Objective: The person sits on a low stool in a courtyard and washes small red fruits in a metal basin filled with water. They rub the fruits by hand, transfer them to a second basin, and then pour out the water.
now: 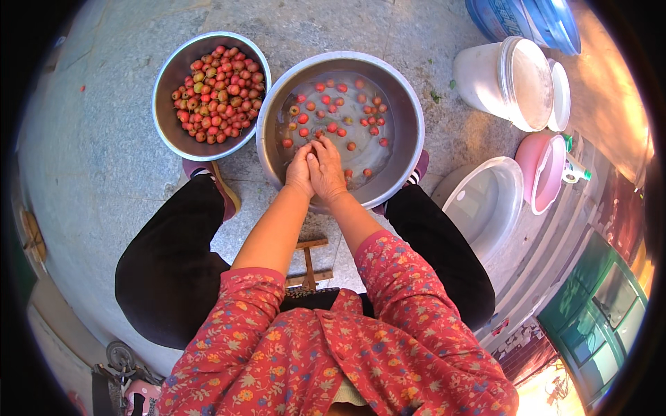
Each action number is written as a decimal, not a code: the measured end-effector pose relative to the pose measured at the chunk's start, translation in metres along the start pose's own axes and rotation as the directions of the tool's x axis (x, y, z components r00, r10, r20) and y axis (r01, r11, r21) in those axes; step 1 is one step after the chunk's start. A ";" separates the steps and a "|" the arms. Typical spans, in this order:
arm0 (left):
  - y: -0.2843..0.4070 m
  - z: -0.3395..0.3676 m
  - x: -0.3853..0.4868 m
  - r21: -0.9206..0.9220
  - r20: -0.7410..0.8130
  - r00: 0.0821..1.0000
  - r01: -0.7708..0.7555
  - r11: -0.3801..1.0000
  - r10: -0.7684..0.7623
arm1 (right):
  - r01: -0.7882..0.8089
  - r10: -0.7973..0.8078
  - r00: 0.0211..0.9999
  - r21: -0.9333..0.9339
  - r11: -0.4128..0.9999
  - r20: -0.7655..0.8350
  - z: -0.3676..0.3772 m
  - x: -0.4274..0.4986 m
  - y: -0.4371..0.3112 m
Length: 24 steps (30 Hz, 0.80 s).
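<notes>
Before me a large metal basin (408,125) holds water with many red hawthorn fruits (332,127) scattered across it. Over its near side, my left hand (299,169) and my right hand (328,167) are pressed together, the right partly across the left. Their fingers are bent inwards, and whatever may lie between the palms is hidden. One fruit shows just beyond the fingertips, and others lie to either side. Touching or nearly touching this basin on the left, a smaller metal bowl (167,122) contains a heap of hawthorn fruits (221,93).
On the right stand a white plastic bucket (476,78), a blue bucket (520,23), a pink basin (533,164) and a wide pale basin (481,200). A wooden stool (310,268) shows between my legs. Steps (556,249) run along the right.
</notes>
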State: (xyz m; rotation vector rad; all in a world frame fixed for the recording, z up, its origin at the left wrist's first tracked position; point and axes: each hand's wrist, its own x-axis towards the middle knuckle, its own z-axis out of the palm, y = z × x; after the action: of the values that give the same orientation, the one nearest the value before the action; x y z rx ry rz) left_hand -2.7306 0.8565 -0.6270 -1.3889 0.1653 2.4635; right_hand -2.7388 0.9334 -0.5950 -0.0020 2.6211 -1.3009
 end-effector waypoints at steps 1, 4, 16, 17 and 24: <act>-0.008 0.002 -0.002 -0.032 0.048 0.998 0.041 0.999 -0.040 | -0.035 0.036 0.999 -0.040 0.999 0.006 -0.006 0.008 0.007; -0.026 0.022 -0.010 0.054 -0.024 1.000 0.016 0.998 -0.015 | -0.192 0.195 0.978 -0.043 0.980 0.068 -0.029 0.017 0.012; -0.036 0.011 -0.018 0.020 0.013 1.000 0.019 1.000 -0.019 | -0.115 0.121 0.984 -0.052 0.992 0.132 -0.024 0.021 0.015; -0.032 0.012 -0.012 0.040 0.003 1.000 -0.011 0.999 0.011 | -0.069 0.083 0.984 -0.093 0.993 0.155 -0.028 0.029 0.017; -0.010 0.007 -0.011 0.093 -0.197 0.975 0.128 0.987 -0.108 | -0.524 0.501 0.851 0.335 0.783 0.160 -0.003 -0.013 0.048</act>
State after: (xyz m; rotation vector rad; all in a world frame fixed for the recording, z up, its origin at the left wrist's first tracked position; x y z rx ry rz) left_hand -2.7281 0.8655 -0.6134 -1.5420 0.2446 2.1915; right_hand -2.7223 0.9658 -0.6288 0.6741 2.0560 -1.5088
